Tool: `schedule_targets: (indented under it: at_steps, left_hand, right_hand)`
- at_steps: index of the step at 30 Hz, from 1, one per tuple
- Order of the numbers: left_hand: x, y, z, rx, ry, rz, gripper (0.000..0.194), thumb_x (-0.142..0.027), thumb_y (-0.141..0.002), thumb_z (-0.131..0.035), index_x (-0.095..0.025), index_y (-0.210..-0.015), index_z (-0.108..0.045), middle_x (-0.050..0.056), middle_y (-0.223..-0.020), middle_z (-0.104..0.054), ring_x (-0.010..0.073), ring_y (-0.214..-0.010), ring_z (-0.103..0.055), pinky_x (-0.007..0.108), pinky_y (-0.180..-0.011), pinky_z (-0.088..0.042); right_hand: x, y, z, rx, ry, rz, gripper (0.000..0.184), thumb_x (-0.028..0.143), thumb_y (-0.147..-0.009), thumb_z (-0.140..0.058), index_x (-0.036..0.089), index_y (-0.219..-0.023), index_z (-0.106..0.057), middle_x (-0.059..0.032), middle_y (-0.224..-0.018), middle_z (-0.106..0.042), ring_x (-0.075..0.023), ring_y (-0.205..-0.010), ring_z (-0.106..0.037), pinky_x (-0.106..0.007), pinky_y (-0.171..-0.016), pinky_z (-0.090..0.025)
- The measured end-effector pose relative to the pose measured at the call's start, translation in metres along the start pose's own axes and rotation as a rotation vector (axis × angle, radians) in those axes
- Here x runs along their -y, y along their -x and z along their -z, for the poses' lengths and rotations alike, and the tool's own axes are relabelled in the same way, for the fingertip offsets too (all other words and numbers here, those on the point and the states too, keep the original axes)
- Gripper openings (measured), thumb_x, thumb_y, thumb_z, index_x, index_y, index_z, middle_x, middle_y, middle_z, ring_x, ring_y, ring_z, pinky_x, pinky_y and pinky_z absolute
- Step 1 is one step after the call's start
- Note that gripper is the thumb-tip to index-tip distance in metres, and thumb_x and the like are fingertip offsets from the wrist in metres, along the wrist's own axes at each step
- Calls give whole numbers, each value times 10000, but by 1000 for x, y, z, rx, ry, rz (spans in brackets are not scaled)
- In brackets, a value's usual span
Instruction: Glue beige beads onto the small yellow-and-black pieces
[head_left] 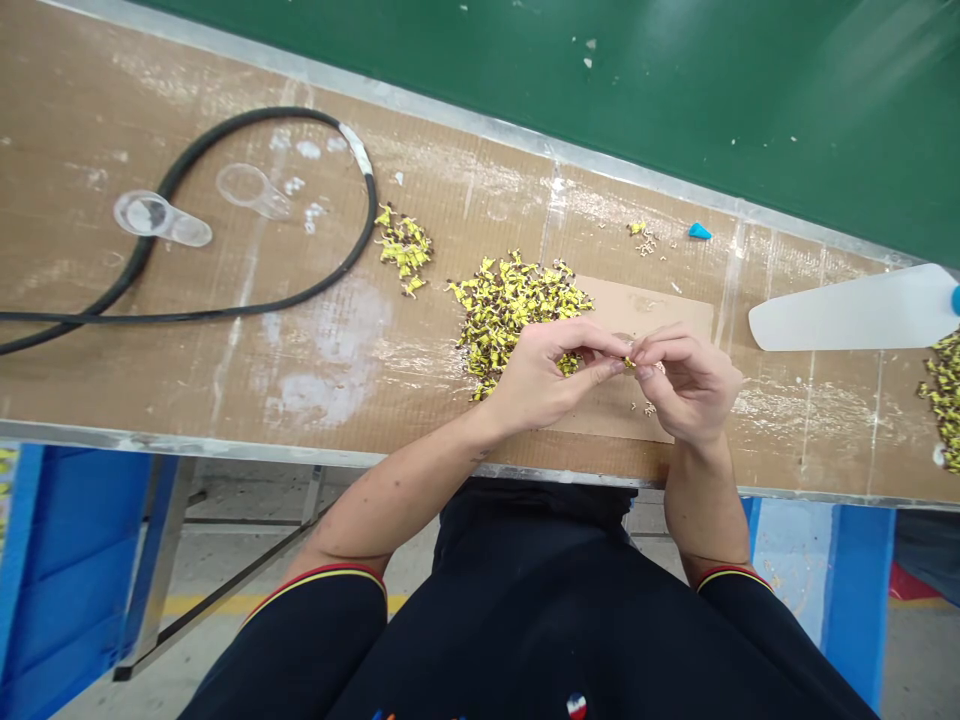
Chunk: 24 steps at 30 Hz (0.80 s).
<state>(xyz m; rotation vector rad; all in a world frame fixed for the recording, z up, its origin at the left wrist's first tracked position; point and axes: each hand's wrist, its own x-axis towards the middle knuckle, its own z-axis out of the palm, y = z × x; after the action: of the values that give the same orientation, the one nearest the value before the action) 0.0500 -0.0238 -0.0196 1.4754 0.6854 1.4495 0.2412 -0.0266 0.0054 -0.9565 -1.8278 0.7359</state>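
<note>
My left hand (541, 375) pinches a tiny yellow-and-dark figure piece (629, 363) between thumb and fingertips. Close against it, my right hand (688, 382) has its thumb and forefinger pressed together; whatever lies between them is too small to make out. Both hands are over a flat light-brown board (600, 420), with tiny pale bits (648, 408) scattered on it below the fingers. A heap of yellow-and-dark figure pieces (510, 305) lies beside my left hand and partly behind it.
A smaller yellow pile (405, 247) lies left of the heap. Further left are a looped black cable (292, 298) and two clear plastic scoops (154, 215). A blue cone-shaped cap (699, 231), a white bottle (847, 312) and another yellow pile (946, 390) are rightward. A green surface (675, 90) adjoins behind.
</note>
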Motion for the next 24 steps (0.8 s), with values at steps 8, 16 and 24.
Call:
schedule_targets:
  at_steps: [8,16,24]
  left_hand:
    - [-4,0,1,9,-31,-10,87,-131,-906,-762,-193,-963,-785,27,-898,-816,94,-770,-742,198,-702,-578]
    - [-4,-1,1,13,-82,-23,102,-105,-899,-756,-184,-958,-779,30,-895,-816,88,-762,-738,188,-706,-584]
    - [-3,-1,0,4,-139,-86,99,-109,-911,-742,-188,-958,-779,28,-884,-809,85,-754,-736,182,-706,-588]
  right_hand:
    - [-1,1,-1,9,2,5,153,129,-892,-704,270,-930,-749,-13,-846,-756,-170,-789,-715,-317,-702,-588]
    - [0,0,0,13,40,-19,119,152,-886,-707,265,-889,-744,-9,-837,-762,-168,-777,-717,-318,-704,-598]
    - [1,1,-1,3,-13,-50,139,133,-882,-710,265,-900,-752,-7,-819,-753,-163,-758,-697,-307,-677,-575]
